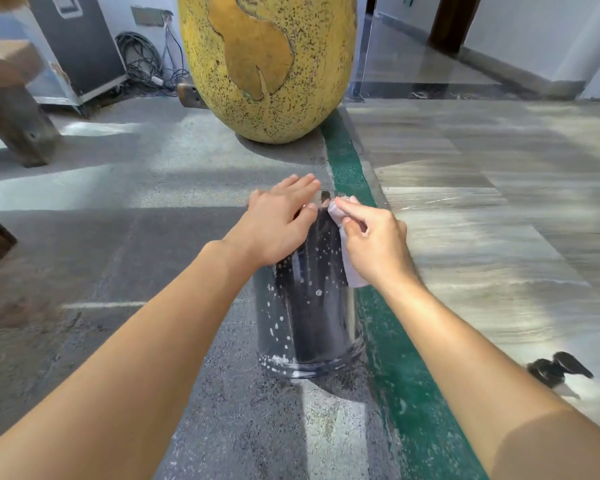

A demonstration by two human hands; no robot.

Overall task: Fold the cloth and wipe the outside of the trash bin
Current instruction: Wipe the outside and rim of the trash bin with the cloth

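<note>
A shiny dark metal trash bin [309, 317] stands on the floor in the middle of the view, its side flecked with white spots. My left hand [278, 223] lies flat on the bin's top with straight fingers. My right hand [374, 244] grips a small pale cloth [354, 271] and holds it against the bin's upper right side, near the rim. Part of the cloth hangs down below my palm; the rest is hidden in my hand.
A large yellow speckled egg-shaped sculpture [267, 64] stands just beyond the bin. A green strip [388, 341] runs along the floor beside the bin. A wooden bench leg [18, 126] is at left, with cables [142, 60] behind. A small dark object [558, 370] lies at right.
</note>
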